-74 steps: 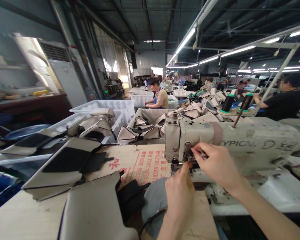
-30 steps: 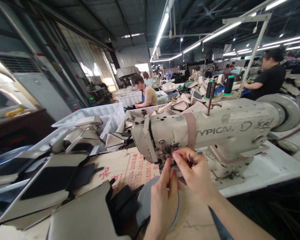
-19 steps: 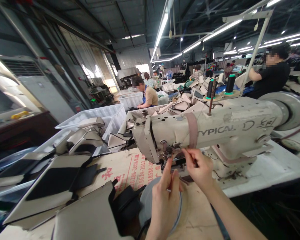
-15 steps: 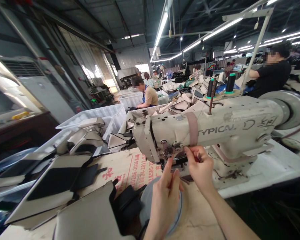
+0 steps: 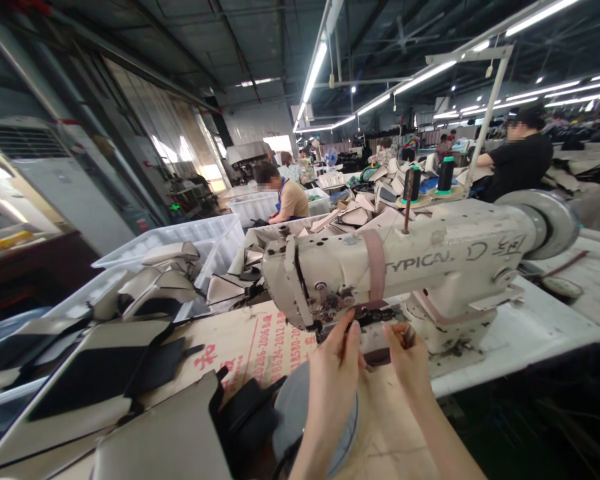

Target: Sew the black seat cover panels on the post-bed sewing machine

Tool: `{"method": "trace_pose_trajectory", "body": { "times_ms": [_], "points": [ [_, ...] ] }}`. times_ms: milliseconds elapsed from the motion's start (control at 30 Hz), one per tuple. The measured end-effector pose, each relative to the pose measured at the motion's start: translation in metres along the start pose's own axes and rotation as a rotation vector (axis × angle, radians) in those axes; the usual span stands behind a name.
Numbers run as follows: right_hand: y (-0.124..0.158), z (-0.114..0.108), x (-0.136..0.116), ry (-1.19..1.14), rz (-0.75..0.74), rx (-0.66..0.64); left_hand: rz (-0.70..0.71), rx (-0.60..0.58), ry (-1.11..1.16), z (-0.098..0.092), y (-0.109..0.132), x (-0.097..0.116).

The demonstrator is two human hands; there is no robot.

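Observation:
A cream sewing machine [image 5: 325,260] with a worn "TYPICAL" label stands in front of me, a pinkish band around its arm. My left hand [image 5: 334,363] is just below the tension parts on the machine head, thumb and index finger closed together. To its right, under the machine arm, my right hand [image 5: 409,357] is pinched closed, with a small dark item partly visible among its curled fingers. Any thread between the hands is too fine to make out. Below my left wrist lies a round grey-blue dish [image 5: 349,440], partly covered by it.
Beige-and-black sewn pieces [image 5: 155,433] lie at the front left, and more fill white plastic crates [image 5: 220,233] behind. Two black thread cones [image 5: 446,175] stand behind the machine. One co-worker [image 5: 293,193] sits beyond the crates; another [image 5: 523,157] is at the right.
Both hands have come down from the tension parts; my left index finger has drawn closer to the thumb. The whole view has shifted slightly, with the machine further left in it.

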State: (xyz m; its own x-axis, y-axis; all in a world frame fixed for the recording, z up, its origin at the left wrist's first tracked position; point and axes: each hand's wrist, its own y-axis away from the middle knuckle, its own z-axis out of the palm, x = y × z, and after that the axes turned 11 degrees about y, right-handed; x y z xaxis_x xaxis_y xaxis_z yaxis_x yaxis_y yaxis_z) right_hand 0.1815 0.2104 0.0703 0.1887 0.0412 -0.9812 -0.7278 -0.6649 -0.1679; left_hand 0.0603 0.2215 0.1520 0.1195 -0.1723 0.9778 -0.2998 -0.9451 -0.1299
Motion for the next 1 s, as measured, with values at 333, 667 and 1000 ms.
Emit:
{"method": "trace_pose_trajectory", "body": {
  "times_ms": [333,667,1000],
  "points": [
    [0.053,-0.031,0.002,0.076,-0.044,-0.442,0.112,0.254,-0.025,0.016,0.000,-0.007],
    [0.070,-0.023,0.003,0.096,-0.190,-0.644,-0.062,0.136,0.439,-0.001,0.001,-0.012],
    [-0.019,-0.041,-0.108,0.622,-1.093,-0.071,-0.048,0.079,0.177,-0.007,0.031,-0.036]
  ]
}}
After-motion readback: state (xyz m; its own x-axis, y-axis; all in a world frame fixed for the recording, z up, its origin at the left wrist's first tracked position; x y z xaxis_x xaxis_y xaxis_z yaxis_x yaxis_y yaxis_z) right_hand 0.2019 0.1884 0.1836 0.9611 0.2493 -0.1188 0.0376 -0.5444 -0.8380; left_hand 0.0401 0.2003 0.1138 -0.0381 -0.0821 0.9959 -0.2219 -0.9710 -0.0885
